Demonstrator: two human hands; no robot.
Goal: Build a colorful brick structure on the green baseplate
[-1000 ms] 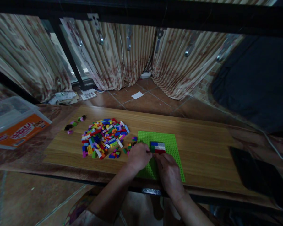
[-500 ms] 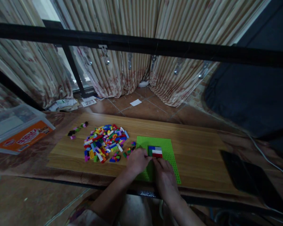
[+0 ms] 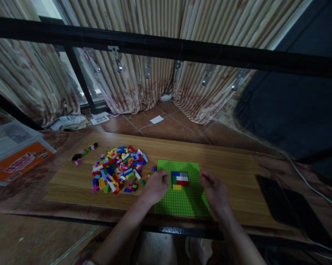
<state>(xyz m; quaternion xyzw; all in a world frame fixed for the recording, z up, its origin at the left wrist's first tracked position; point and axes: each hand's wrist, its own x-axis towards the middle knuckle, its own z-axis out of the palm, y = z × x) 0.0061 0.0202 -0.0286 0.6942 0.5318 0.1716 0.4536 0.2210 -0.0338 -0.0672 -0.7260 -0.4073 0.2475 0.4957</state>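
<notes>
On the green baseplate (image 3: 182, 206) lies a small block of joined bricks: a blue brick (image 3: 175, 174), a grey one (image 3: 184, 174), a white one (image 3: 181, 178), a red one (image 3: 183, 183) and a bit of green at the left. A yellow brick (image 3: 177, 187) sits against its near edge. My left hand (image 3: 155, 187) hovers over the plate's left edge, fingers curled in. Over the right edge is my right hand (image 3: 216, 191), thumb and fingers drawn together. What either hand may hold is hidden. Both are apart from the joined bricks.
A large heap of mixed bricks (image 3: 118, 167) covers the left of the wooden board (image 3: 232, 173). A few bricks (image 3: 84, 152) lie farther left. A clear plastic box (image 3: 19, 158) stands at the left edge, dark flat objects (image 3: 279, 200) at the right. A black bar (image 3: 166, 42) crosses ahead.
My hands were together at the block's near edge and have moved apart, left and right. The yellow brick now shows below the red and green ones. The view has shifted slightly.
</notes>
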